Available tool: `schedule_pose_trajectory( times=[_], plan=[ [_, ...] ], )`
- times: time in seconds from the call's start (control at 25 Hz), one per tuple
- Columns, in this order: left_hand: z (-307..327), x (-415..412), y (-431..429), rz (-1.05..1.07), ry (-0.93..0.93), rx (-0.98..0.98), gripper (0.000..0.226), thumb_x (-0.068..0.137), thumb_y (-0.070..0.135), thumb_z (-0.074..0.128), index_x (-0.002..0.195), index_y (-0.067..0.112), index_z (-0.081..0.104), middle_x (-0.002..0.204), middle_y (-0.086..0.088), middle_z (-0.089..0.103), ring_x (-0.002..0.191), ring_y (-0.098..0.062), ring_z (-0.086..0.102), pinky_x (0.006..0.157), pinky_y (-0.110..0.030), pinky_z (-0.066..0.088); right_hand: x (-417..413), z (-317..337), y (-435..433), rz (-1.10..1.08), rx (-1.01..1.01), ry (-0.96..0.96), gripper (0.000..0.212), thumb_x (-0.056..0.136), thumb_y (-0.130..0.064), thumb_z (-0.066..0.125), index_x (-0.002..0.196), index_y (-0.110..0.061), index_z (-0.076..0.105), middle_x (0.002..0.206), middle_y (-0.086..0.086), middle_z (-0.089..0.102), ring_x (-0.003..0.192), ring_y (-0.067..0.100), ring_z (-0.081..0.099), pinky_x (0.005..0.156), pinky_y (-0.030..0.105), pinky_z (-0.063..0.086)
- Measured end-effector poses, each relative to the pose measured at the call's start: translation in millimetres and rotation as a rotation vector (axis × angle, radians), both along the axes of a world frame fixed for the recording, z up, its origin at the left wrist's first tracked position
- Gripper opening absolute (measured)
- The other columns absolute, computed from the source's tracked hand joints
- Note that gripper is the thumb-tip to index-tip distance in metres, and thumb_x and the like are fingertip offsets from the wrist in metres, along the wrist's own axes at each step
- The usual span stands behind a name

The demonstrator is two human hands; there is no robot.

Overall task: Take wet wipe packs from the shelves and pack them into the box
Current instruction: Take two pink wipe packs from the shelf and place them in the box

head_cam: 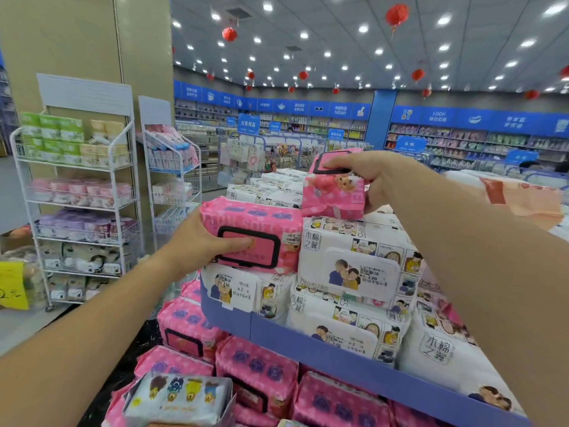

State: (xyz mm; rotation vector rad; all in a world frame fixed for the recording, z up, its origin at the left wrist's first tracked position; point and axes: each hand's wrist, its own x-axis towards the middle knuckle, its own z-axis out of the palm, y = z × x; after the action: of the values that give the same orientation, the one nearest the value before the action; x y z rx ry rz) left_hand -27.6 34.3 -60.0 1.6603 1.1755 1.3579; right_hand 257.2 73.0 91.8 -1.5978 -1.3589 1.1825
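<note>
Two pink wet wipe packs sit on top of a stack of white cartoon-printed packs point(354, 266) on a blue display shelf point(323, 346). My left hand point(200, 241) grips the nearer pink pack point(261, 223) from its left side, thumb pressed on the black-framed lid. My right hand point(372, 177) holds the farther, higher pink pack point(332, 195), fingers over its top lid and thumb underneath. More pink packs point(255, 374) fill the lower tier below. No box is in view.
White wire racks point(77, 208) of tissue goods stand at the left by a beige pillar. A pack with cartoon bears point(181, 399) lies at the bottom edge. Further store shelves and blue signs fill the background, and white bagged goods lie at the right.
</note>
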Motion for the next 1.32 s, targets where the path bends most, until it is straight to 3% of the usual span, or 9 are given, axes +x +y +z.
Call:
schedule_pose_trajectory(
  times=[0.12, 0.2, 0.32, 0.4, 0.56, 0.84, 0.96, 1.04, 1.32],
  plan=[
    [7.4, -5.7, -10.4, 0.072, -0.048, 0.046, 0.080, 0.056, 0.021, 0.096, 0.125, 0.014, 0.056, 0.108, -0.007, 0.076, 0.097, -0.022, 0.076, 0.082, -0.044, 0.062, -2.3, -5.6, 2.1, 0.013, 0.037, 0.116, 0.036, 0.082, -0.026, 0.080, 0.110, -0.013, 0.061, 0.078, 0.007, 0.077, 0.062, 0.023, 0.074, 0.066, 0.040, 0.060],
    [20.4, -10.6, -24.9, 0.160, -0.103, 0.080, 0.084, 0.050, 0.022, 0.096, 0.122, 0.018, 0.054, 0.109, -0.005, 0.074, 0.094, -0.018, 0.076, 0.076, -0.038, 0.063, -4.5, -5.4, -1.6, -0.009, 0.155, 0.231, 0.045, 0.080, -0.019, 0.082, 0.118, -0.009, 0.061, 0.095, 0.012, 0.078, 0.074, 0.026, 0.076, 0.072, 0.047, 0.063],
    [35.9, -35.9, -50.8, 0.216, -0.226, 0.132, 0.086, 0.041, 0.033, 0.100, 0.115, 0.022, 0.058, 0.109, -0.007, 0.075, 0.094, -0.020, 0.076, 0.075, -0.037, 0.063, -18.1, 3.8, -21.7, -0.010, 0.384, 0.318, 0.056, 0.073, -0.012, 0.087, 0.121, -0.005, 0.059, 0.106, 0.015, 0.075, 0.079, 0.030, 0.077, 0.066, 0.046, 0.063],
    [45.1, -59.9, -76.0, 0.242, -0.312, 0.172, 0.074, 0.044, 0.036, 0.099, 0.108, 0.021, 0.065, 0.104, -0.007, 0.078, 0.093, -0.024, 0.077, 0.074, -0.037, 0.063, -38.1, 11.5, -51.3, 0.056, 0.477, 0.345, 0.066, 0.071, -0.008, 0.088, 0.127, -0.007, 0.053, 0.110, 0.014, 0.073, 0.081, 0.030, 0.077, 0.064, 0.044, 0.062],
    [39.5, -112.9, -149.7, 0.231, -0.337, 0.157, 0.046, 0.068, 0.020, 0.086, 0.111, 0.010, 0.073, 0.100, -0.008, 0.079, 0.093, -0.026, 0.077, 0.069, -0.030, 0.063, -99.4, -11.0, -130.1, 0.232, 0.533, 0.304, 0.077, 0.071, -0.006, 0.088, 0.136, -0.014, 0.047, 0.115, 0.010, 0.072, 0.090, 0.028, 0.076, 0.068, 0.043, 0.062],
    [-98.8, -230.6, -320.4, 0.288, -0.237, -0.179, 0.051, 0.067, 0.026, 0.085, 0.113, 0.008, 0.072, 0.099, -0.005, 0.080, 0.093, -0.022, 0.077, 0.075, -0.031, 0.063, -189.6, -210.2, -287.4, 0.253, 0.295, 0.139, 0.093, 0.062, -0.019, 0.095, 0.142, -0.021, 0.049, 0.122, 0.000, 0.069, 0.100, 0.017, 0.073, 0.086, 0.043, 0.060],
    [-176.9, -265.0, -376.2, 0.359, -0.237, -0.383, 0.045, 0.066, 0.018, 0.088, 0.108, 0.009, 0.074, 0.091, -0.005, 0.080, 0.085, -0.022, 0.078, 0.070, -0.034, 0.064, -209.2, -303.9, -346.2, 0.271, 0.135, 0.124, 0.094, 0.059, -0.011, 0.096, 0.140, -0.022, 0.049, 0.122, -0.004, 0.067, 0.099, 0.012, 0.072, 0.076, 0.030, 0.061],
    [-225.6, -280.1, -406.6, 0.371, -0.209, -0.519, 0.042, 0.070, 0.014, 0.089, 0.109, 0.010, 0.074, 0.095, -0.009, 0.080, 0.087, -0.025, 0.078, 0.071, -0.040, 0.064, -223.1, -354.4, -380.7, 0.322, 0.004, 0.105, 0.082, 0.069, -0.009, 0.092, 0.136, -0.029, 0.049, 0.118, -0.017, 0.062, 0.089, -0.006, 0.067, 0.065, 0.017, 0.056],
    [-379.6, -314.2, -466.8, 0.429, -0.096, -0.880, 0.032, 0.076, 0.017, 0.088, 0.104, 0.018, 0.073, 0.092, -0.005, 0.080, 0.084, -0.023, 0.078, 0.062, -0.028, 0.062, -259.6, -531.4, -442.2, 0.416, -0.323, -0.009, 0.096, 0.064, -0.014, 0.095, 0.141, -0.032, 0.040, 0.122, -0.012, 0.062, 0.096, 0.002, 0.067, 0.067, 0.017, 0.055]
  ],
)
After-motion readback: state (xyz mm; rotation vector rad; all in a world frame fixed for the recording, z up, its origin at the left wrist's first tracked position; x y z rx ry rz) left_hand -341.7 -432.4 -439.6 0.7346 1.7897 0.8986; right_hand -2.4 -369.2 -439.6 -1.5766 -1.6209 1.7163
